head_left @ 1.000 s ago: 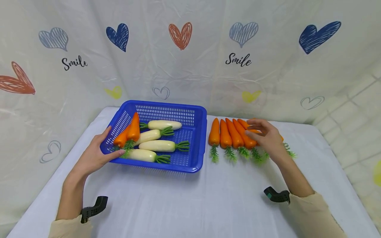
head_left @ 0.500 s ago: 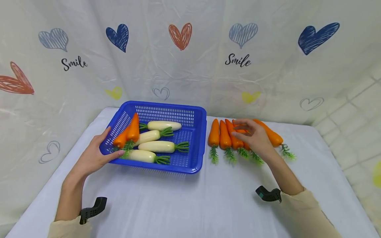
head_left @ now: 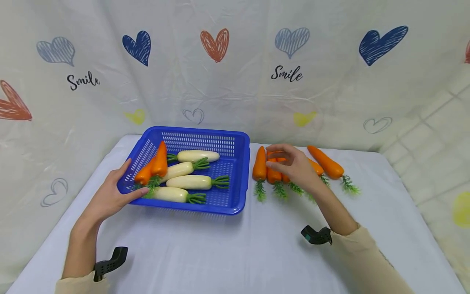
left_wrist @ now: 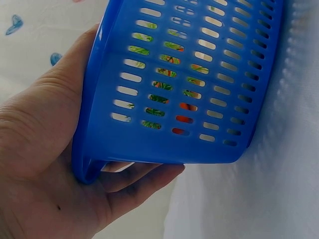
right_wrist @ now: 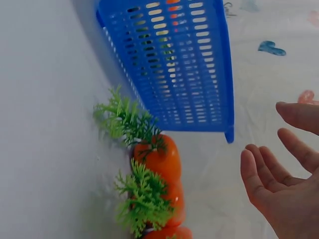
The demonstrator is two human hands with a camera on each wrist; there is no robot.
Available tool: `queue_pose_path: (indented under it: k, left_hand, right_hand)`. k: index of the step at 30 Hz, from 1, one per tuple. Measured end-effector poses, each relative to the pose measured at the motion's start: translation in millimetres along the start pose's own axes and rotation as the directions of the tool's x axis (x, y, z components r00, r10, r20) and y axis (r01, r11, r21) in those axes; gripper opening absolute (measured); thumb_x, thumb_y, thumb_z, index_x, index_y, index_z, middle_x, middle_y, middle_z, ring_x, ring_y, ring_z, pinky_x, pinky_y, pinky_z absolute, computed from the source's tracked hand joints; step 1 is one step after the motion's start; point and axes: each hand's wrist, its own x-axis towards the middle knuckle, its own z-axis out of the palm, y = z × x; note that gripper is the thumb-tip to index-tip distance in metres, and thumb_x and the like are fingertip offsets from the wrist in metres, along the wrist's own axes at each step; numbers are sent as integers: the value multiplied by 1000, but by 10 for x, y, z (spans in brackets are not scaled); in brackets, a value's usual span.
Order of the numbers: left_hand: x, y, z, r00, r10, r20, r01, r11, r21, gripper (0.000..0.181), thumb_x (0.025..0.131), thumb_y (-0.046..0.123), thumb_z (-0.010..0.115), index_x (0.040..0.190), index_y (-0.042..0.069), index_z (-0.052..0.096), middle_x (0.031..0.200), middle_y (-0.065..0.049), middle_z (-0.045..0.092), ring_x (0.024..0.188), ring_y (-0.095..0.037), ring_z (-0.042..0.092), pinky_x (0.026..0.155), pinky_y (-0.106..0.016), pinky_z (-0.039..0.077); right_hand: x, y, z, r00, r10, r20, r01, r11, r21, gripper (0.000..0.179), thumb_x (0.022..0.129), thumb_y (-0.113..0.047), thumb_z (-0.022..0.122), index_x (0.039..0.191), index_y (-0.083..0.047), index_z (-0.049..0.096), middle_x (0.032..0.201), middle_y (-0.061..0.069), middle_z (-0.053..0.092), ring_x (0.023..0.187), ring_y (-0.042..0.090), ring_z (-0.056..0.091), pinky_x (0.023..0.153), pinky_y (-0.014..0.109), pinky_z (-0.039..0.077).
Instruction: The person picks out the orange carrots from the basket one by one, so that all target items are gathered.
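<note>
A blue plastic basket (head_left: pixel 240 175) stands slightly tilted at the left of the table. My left hand (head_left: pixel 108 196) grips its left end, thumb over the rim and fingers underneath in the left wrist view. Inside lie several white radishes (head_left: pixel 189 182) with green stems, and two orange carrots (head_left: pixel 159 161) with leafy tops. To the basket's right, my right hand (head_left: pixel 301 167) hovers above a row of carrots, fingers loosely bent and holding nothing. It partly hides the row; the leftmost carrot (head_left: pixel 259 166) and a separate carrot (head_left: pixel 327 163) at the right show fully.
A white cloth (head_left: pixel 220 253) covers the table. Behind hangs a pale curtain (head_left: pixel 242 94) printed with hearts and "Smile". Black wrist cameras are worn on the left forearm (head_left: pixel 82 249) and right forearm (head_left: pixel 338 214).
My right hand has moved left along the carrot row, from its right end toward the basket, uncovering the rightmost carrot. My left hand stays on the basket. The head view has shifted slightly.
</note>
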Motion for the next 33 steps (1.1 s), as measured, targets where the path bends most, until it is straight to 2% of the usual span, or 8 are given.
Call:
queue_pose_path:
  k: [13,17,26,30,33]
  left_hand:
    - [-16,25,-11,1000,-3,1,3,1000,2,114,91,57,72,168,24,-4,162,-39,18,139,-59,33,112,-81,32]
    - [-12,25,-9,1000,-6,2,6,1000,1,114,91,57,72,168,24,-4,163,-39,18,139,-60,33,112,-81,32]
    - [-12,22,-13,1000,-10,4,10,1000,-5,113,92,57,72,168,25,-5,163,-38,18,139,-59,33,112,-81,32]
    - [-15,21,-15,1000,0,3,0,1000,-8,113,92,56,72,168,25,-5,162,-39,18,138,-59,34,112,-81,32]
    - [-17,23,-20,1000,6,6,-5,1000,-6,113,92,56,73,168,24,-4,162,-39,18,139,-59,34,112,-81,32]
  right_hand:
    - [127,-181,229,991,-83,109,80,996,36,42,97,-12,74,137,-4,62,140,18,63,126,35,65,96,21,59]
    - [145,-252,282,987,-102,128,95,994,56,45,97,-12,74,138,-1,60,141,18,63,128,40,64,94,23,61]
    - [223,-349,442,981,-119,151,103,989,109,41,95,-10,75,135,-7,63,141,12,63,127,38,65,95,27,62]
    - [235,-393,517,977,-122,173,102,987,121,41,96,-11,75,135,-9,63,137,13,64,123,38,66,81,27,63]
    - [257,-415,571,972,-138,188,116,986,121,41,96,-9,74,135,-8,62,137,15,65,123,37,67,84,30,64]
